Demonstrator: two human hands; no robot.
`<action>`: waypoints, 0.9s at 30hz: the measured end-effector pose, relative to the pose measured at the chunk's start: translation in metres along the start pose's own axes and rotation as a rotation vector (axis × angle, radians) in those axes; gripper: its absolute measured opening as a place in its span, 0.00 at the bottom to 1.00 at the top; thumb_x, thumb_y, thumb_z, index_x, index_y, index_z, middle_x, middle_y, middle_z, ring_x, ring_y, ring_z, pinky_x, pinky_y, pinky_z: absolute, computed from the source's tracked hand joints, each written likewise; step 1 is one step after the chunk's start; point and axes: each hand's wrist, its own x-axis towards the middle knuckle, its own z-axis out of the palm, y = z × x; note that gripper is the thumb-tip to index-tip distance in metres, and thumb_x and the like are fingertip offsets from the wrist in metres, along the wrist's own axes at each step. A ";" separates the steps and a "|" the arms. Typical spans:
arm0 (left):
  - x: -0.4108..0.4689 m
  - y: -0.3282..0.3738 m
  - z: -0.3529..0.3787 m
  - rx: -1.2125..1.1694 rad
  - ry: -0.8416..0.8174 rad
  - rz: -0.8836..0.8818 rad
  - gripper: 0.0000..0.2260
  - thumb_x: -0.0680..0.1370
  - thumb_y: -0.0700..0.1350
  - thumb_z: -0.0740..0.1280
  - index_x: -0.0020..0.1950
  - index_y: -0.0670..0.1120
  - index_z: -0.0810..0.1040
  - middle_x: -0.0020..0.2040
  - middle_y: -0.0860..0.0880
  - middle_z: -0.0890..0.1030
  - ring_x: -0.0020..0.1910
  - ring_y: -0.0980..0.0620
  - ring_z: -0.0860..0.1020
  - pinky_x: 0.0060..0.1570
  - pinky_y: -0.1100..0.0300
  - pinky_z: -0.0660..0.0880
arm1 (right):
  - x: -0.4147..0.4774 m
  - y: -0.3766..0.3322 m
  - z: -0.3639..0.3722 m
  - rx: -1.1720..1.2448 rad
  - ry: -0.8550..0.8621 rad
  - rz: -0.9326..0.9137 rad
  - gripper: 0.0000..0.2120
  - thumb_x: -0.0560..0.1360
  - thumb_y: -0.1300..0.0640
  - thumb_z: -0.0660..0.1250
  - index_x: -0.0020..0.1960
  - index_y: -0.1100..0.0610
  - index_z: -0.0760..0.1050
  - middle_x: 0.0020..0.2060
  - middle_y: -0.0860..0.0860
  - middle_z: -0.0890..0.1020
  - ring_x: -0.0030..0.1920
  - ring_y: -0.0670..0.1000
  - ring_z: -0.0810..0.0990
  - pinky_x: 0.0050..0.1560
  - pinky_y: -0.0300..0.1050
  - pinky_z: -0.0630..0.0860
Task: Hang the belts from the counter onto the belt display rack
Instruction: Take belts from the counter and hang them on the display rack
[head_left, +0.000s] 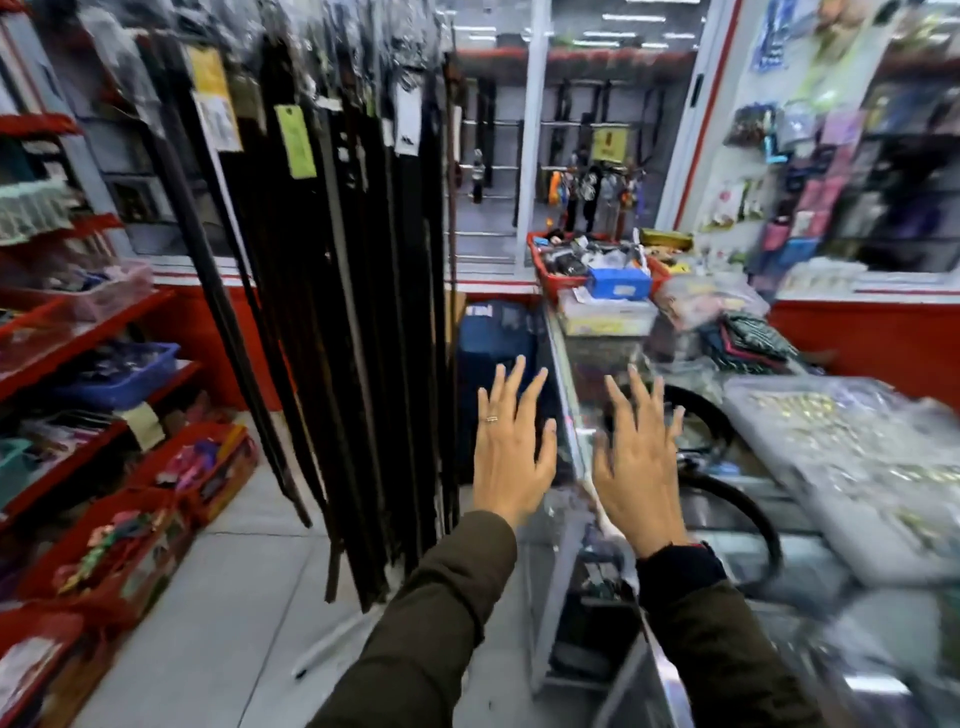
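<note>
Both my hands are held out flat in front of me, fingers spread, holding nothing. My left hand hovers just right of the belt display rack, where several dark belts hang with paper tags. My right hand is over the left edge of the glass counter. Black belts lie looped on the counter just right of that hand. The picture is motion-blurred.
Red shelves with baskets of small goods line the left side. A red basket and a blue box sit at the counter's far end. Plastic-wrapped goods cover the counter's right side. White tiled floor lies below the rack.
</note>
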 end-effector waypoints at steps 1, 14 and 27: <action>-0.009 0.006 0.013 0.000 -0.044 0.008 0.24 0.85 0.47 0.58 0.82 0.49 0.59 0.84 0.50 0.53 0.84 0.48 0.46 0.81 0.44 0.45 | -0.010 0.016 -0.003 -0.024 -0.022 0.030 0.30 0.79 0.61 0.62 0.79 0.54 0.59 0.82 0.53 0.55 0.82 0.59 0.47 0.79 0.62 0.43; -0.081 0.050 0.124 0.108 -0.879 0.301 0.33 0.82 0.60 0.61 0.82 0.45 0.58 0.82 0.46 0.61 0.82 0.46 0.54 0.81 0.47 0.45 | -0.100 0.143 -0.036 -0.291 -0.742 0.353 0.19 0.80 0.59 0.61 0.70 0.53 0.70 0.70 0.55 0.74 0.74 0.56 0.70 0.76 0.70 0.40; -0.070 0.041 0.106 0.056 -0.644 0.374 0.14 0.77 0.46 0.67 0.60 0.44 0.80 0.54 0.44 0.82 0.55 0.42 0.77 0.53 0.49 0.74 | -0.091 0.128 -0.044 -0.169 -0.477 0.288 0.16 0.76 0.64 0.65 0.56 0.48 0.84 0.53 0.48 0.88 0.61 0.50 0.82 0.79 0.58 0.48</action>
